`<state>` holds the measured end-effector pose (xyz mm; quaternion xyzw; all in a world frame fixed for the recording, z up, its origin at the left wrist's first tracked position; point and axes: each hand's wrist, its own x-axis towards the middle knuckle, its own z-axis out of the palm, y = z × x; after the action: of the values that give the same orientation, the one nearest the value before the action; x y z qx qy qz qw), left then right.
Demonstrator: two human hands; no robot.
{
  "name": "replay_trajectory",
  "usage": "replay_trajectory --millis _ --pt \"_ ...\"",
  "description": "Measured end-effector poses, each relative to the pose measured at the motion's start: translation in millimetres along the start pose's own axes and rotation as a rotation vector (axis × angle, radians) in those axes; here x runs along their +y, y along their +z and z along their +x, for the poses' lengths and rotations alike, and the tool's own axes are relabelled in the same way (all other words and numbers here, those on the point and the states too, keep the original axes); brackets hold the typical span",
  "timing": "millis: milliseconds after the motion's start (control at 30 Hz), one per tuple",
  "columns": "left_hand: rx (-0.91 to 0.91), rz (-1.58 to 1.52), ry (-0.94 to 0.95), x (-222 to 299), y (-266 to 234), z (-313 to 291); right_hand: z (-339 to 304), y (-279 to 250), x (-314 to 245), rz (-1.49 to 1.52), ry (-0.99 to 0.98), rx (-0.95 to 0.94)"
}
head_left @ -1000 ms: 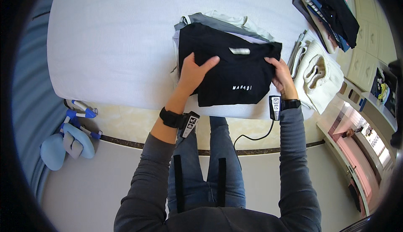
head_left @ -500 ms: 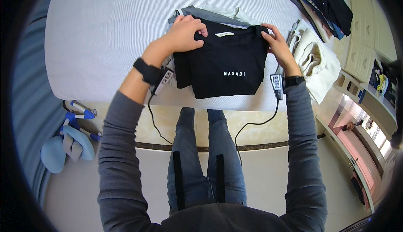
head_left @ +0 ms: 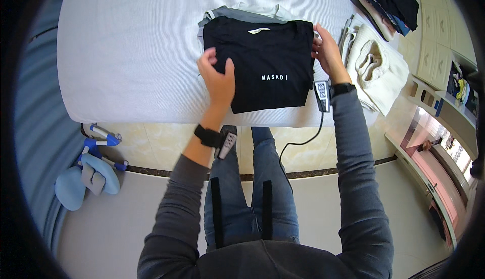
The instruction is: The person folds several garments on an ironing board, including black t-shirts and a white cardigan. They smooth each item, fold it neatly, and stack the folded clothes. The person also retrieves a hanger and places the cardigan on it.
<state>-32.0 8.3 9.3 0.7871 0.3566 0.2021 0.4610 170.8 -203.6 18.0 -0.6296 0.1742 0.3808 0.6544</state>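
A folded black T-shirt [head_left: 262,64] with white lettering on its front and a white neck label lies near the bed's front edge. It rests on other folded garments, of which a grey one [head_left: 230,12] and a white one [head_left: 268,11] show past its far edge. My left hand [head_left: 218,79] is over the shirt's left side, thumb and fingers apart, holding nothing. At the shirt's right edge is my right hand [head_left: 329,52], with some fingers bent and partly hidden; it appears to touch the edge without gripping cloth.
Folded cream knitwear [head_left: 386,74] lies to the right, at the bed's [head_left: 126,51] edge. Beyond it is a stack of dark trousers [head_left: 384,1]. A chair [head_left: 93,170] with light-blue pads stands at the left. A black cable [head_left: 303,143] hangs from the right wrist device.
My left hand has let go of the shirt's upper left corner and come down toward me. My right hand has released the right shoulder and sits beside the edge. The shirt lies flatter.
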Motion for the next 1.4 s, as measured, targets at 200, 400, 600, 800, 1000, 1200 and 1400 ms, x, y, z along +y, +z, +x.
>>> replay_trajectory --millis 200,400,600,800,1000,1200,1400 --pt "-0.026 -0.040 -0.318 -9.1 7.5 -70.2 -62.8 -15.1 29.5 -0.106 0.061 0.003" --pt "0.005 0.055 -0.230 -26.3 8.4 -63.2 -55.7 -8.1 64.6 -0.579 -0.227 0.359" --pt "0.272 0.053 -0.092 -16.6 6.8 -69.9 -61.5 2.2 58.9 -0.451 -0.157 0.420" --pt "0.077 0.008 -0.188 -30.5 -8.6 -84.1 -52.4 -0.6 53.4 -0.389 -0.117 0.265" --pt "-0.002 -0.144 -0.351 -45.2 -24.6 -70.3 -59.1 -4.3 60.7 -0.362 -0.089 0.276" --pt "0.015 0.130 0.176 -27.1 -23.4 -92.8 -115.6 -19.8 76.2 -0.181 0.170 0.215" --pt "0.123 0.022 -0.226 -23.9 -9.2 -106.1 -119.3 -17.4 99.3 0.026 0.182 0.131"
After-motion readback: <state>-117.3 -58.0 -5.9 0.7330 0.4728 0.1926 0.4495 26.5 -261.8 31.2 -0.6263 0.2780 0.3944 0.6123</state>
